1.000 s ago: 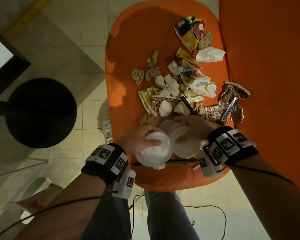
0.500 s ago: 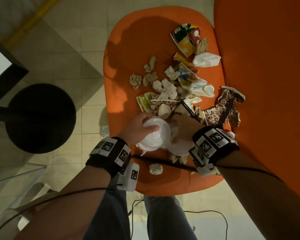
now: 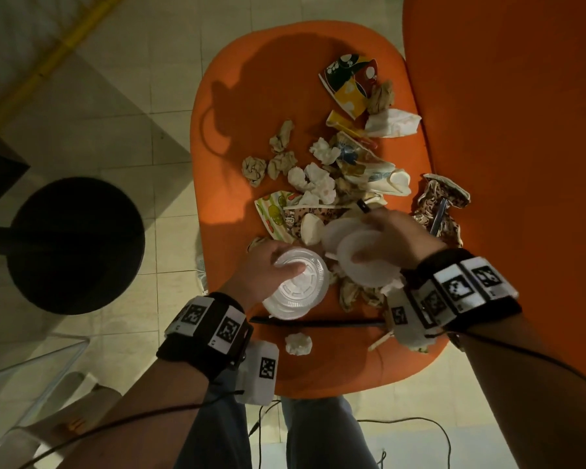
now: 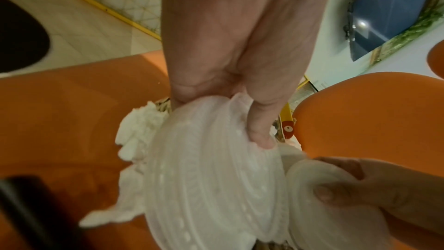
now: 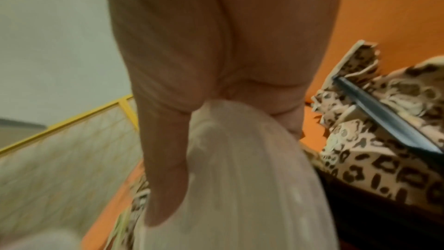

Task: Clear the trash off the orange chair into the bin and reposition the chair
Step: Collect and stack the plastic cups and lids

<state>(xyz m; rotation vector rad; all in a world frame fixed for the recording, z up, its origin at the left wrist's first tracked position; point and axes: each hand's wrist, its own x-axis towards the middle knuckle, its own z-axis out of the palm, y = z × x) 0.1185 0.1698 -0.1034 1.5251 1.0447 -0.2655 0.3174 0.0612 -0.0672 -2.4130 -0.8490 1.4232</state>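
Note:
The orange chair seat [image 3: 251, 106] is strewn with trash: crumpled tissues [image 3: 313, 179], torn printed paper cups [image 3: 351, 81] and a leopard-print wrapper [image 3: 435, 206]. My left hand [image 3: 268, 265] grips a clear plastic lid [image 3: 298, 287] with its thumb on top, and a white tissue [image 4: 134, 132] is bunched under it. My right hand [image 3: 393, 240] pinches a stack of white plastic lids [image 3: 362, 262], its thumb pressing the top one [image 5: 240, 187]. Both hands hover just above the seat's near half.
A black straw [image 3: 318, 322] and a loose tissue ball [image 3: 298, 344] lie near the seat's front edge. The chair's orange backrest [image 3: 521, 130] rises on the right. A round black table base [image 3: 75, 245] stands on the tiled floor to the left.
Both hands have moved farther up the seat with their lids. A tissue ball that was under the left hand's lid now lies on the seat near the front edge.

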